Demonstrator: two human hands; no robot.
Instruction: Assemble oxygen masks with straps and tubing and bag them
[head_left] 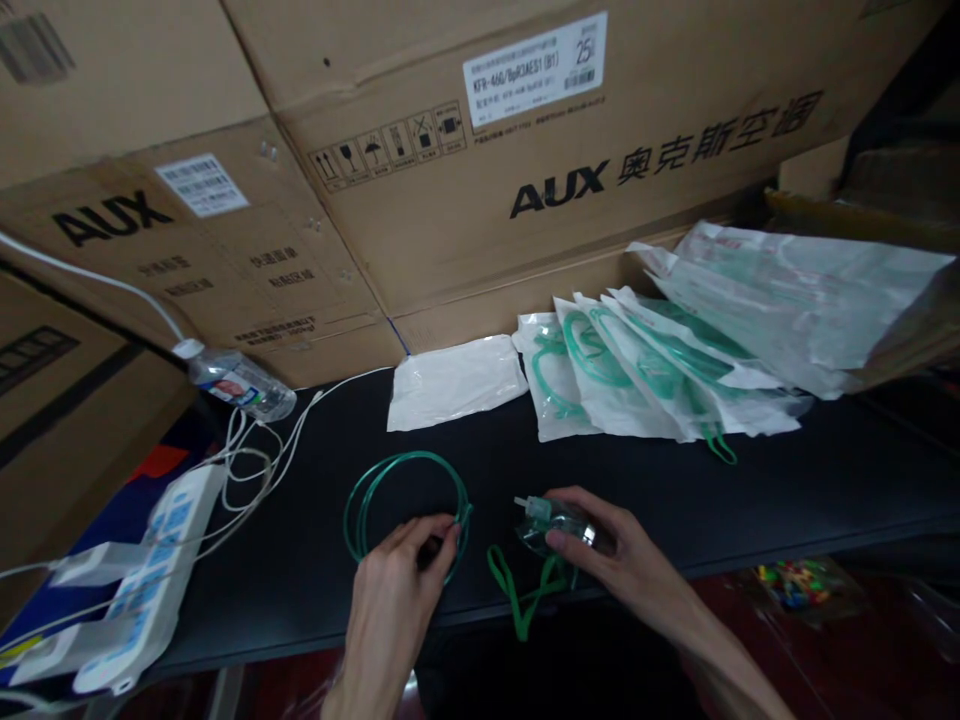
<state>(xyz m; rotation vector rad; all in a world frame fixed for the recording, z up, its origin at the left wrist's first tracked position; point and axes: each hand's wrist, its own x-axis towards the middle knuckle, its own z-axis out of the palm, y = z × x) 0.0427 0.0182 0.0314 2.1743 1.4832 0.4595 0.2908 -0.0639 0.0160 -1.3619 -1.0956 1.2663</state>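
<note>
My left hand (397, 570) pinches a coiled green tube (460, 478) near its right side, just above the black tabletop (300, 560). To the right, my right hand (622, 545) grips a clear mask (534, 538) with a pale green connector (536, 507) pointing left. A green elastic strap (523, 622) hangs in a loop from the mask toward the table's front edge. My right fingers and palm hide part of the mask. The tube and the connector are apart.
Several clear packets (555, 385) with green tubing lean at the back right, beside a flat white packet (457, 385). Large cardboard boxes (420, 240) form the back. On the left are a plastic bottle (247, 385), white cables (289, 455) and a power strip (161, 580).
</note>
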